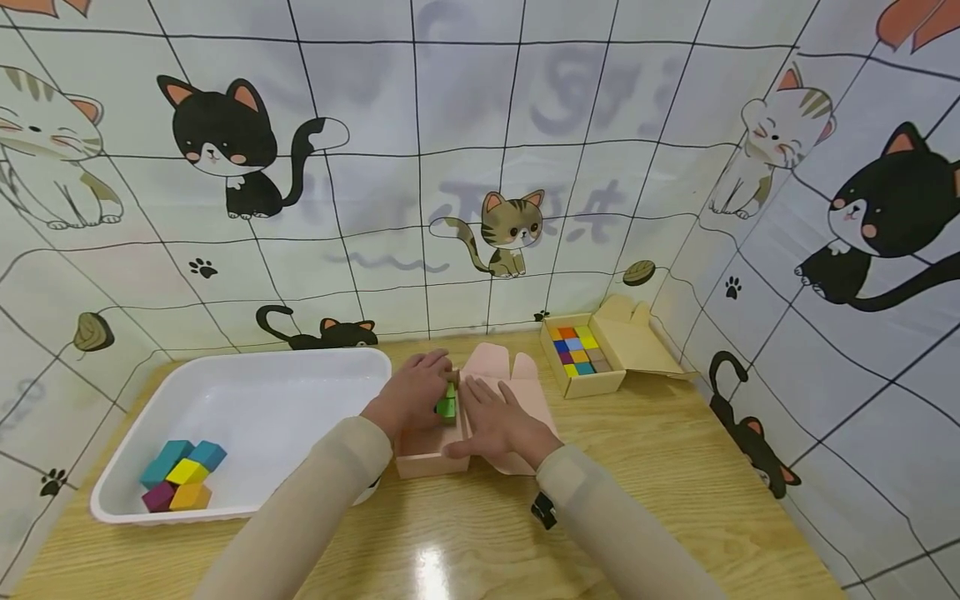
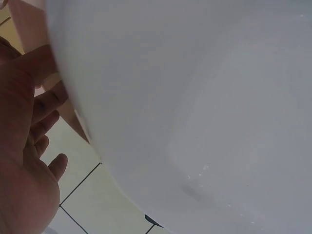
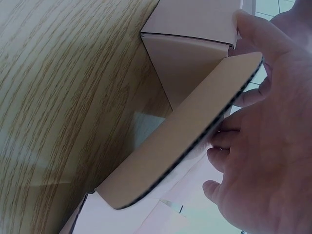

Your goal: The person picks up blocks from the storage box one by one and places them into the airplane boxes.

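A small pink cardboard box [image 1: 432,465] lies on the table with its lid [image 1: 531,389] folded out to the right. Inside it show green blocks [image 1: 447,405]. My left hand [image 1: 415,390] reaches over the box's left wall, its fingers down by the green. I cannot tell whether it pinches a block; in the left wrist view the white tray [image 2: 195,97] hides its foremost fingertips. My right hand [image 1: 501,425] lies with fingers stretched along the box's right side and lid, thumb toward the near end. A box flap [image 3: 180,131] stands beside it in the right wrist view.
On the left, the white tray [image 1: 281,364] holds several coloured blocks, among them a yellow block [image 1: 187,472] and a purple block [image 1: 159,497]. A yellow box [image 1: 595,384] of coloured blocks stands open at the back right. Cat-patterned sheeting [image 1: 382,192] borders the table.
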The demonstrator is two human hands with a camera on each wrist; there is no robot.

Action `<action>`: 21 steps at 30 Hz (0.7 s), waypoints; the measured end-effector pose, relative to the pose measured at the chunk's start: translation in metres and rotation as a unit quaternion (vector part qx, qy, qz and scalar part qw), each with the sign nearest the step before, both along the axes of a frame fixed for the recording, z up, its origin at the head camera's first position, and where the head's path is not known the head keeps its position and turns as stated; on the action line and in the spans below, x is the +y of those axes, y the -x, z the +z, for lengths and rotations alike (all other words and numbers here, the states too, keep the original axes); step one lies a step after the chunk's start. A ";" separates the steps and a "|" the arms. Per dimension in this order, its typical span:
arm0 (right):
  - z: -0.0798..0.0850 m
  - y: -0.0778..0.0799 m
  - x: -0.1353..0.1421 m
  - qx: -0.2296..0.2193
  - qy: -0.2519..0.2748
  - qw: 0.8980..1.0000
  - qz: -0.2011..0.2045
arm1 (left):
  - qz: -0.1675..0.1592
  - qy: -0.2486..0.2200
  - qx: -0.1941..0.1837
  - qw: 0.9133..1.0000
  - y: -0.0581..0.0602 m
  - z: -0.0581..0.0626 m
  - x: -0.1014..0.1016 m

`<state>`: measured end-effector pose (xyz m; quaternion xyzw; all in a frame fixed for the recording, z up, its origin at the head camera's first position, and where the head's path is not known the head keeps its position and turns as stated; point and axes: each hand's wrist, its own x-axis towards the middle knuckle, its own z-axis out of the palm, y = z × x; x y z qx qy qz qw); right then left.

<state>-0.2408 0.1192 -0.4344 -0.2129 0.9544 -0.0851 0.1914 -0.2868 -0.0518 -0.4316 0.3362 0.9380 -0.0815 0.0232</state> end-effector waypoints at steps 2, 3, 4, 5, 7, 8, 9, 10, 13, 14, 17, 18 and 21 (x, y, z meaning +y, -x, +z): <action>0.000 0.000 0.000 -0.002 0.000 1.000 -0.001 | -0.001 0.005 0.007 1.000 -0.001 -0.001 0.001; 0.000 0.000 0.000 -0.003 0.001 1.000 -0.002 | -0.001 0.008 0.010 1.000 -0.002 -0.002 0.001; 0.000 0.000 0.000 -0.003 0.002 1.000 -0.002 | -0.003 0.011 0.016 1.000 -0.002 -0.003 0.002; 0.000 0.000 0.000 -0.002 0.002 1.000 -0.002 | -0.004 0.015 0.023 1.000 -0.002 -0.004 0.002; 0.000 0.000 0.000 -0.002 0.001 1.000 -0.002 | -0.004 0.026 0.036 0.999 -0.002 -0.005 0.003; 0.000 0.000 0.000 -0.001 0.002 1.000 -0.001 | -0.006 0.032 0.044 0.999 -0.002 -0.005 0.003; -0.001 0.000 0.000 -0.001 0.003 1.000 -0.002 | -0.007 0.035 0.049 0.998 -0.002 -0.006 0.003; -0.001 0.000 0.000 0.000 0.003 1.000 -0.002 | -0.008 0.038 0.055 0.998 -0.002 -0.006 0.004; -0.001 0.000 0.001 0.002 0.005 1.000 -0.002 | -0.010 0.037 0.063 0.997 -0.002 -0.007 0.004; -0.001 0.000 0.000 0.003 0.005 1.000 -0.002 | -0.011 0.036 0.064 0.997 -0.002 -0.008 0.004; -0.002 0.000 0.000 0.005 0.004 1.000 0.000 | -0.005 0.034 0.061 0.998 -0.002 -0.009 0.003; -0.001 -0.001 0.000 0.005 0.003 1.000 0.000 | -0.001 0.035 0.058 0.998 -0.002 -0.008 0.003; -0.001 -0.001 0.000 0.003 0.001 1.000 -0.001 | 0.011 0.042 0.046 0.998 -0.002 -0.005 0.003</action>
